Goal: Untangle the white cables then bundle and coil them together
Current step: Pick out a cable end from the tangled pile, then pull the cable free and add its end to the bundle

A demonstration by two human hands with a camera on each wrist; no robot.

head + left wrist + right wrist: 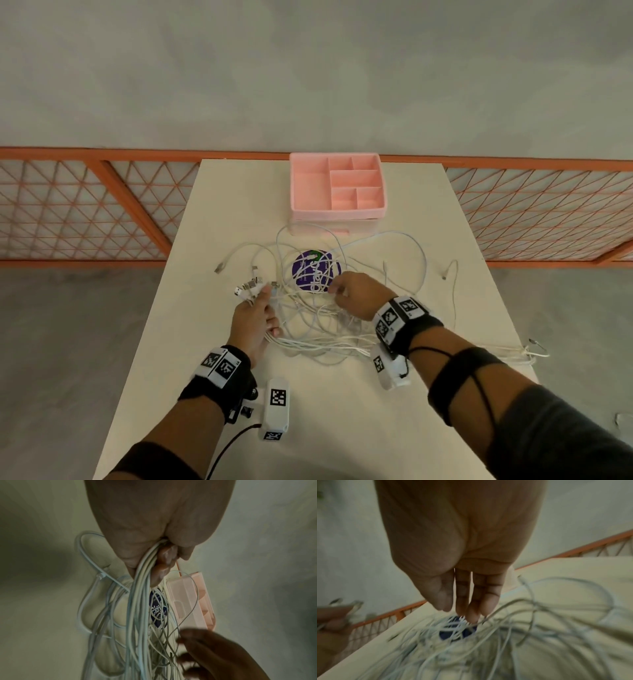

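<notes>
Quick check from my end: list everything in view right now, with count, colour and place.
white cables: several, exact count unclear, tangled mid-table
connector ends: several, silvery, fanned past the left hand
organizer tray: one, pink, compartmented, far table edge
round sticker: one, purple, on the table under the cables
table: one, cream
railing: orange mesh, behind the table
left hand: grips a bunch of cables
right hand: fingers at a strand, grip unclear

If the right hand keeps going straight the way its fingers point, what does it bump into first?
Probably the white cables: the right hand points its straight fingers down into the tangle, with the round purple sticker beneath. Blur hides whether they already touch.
</notes>
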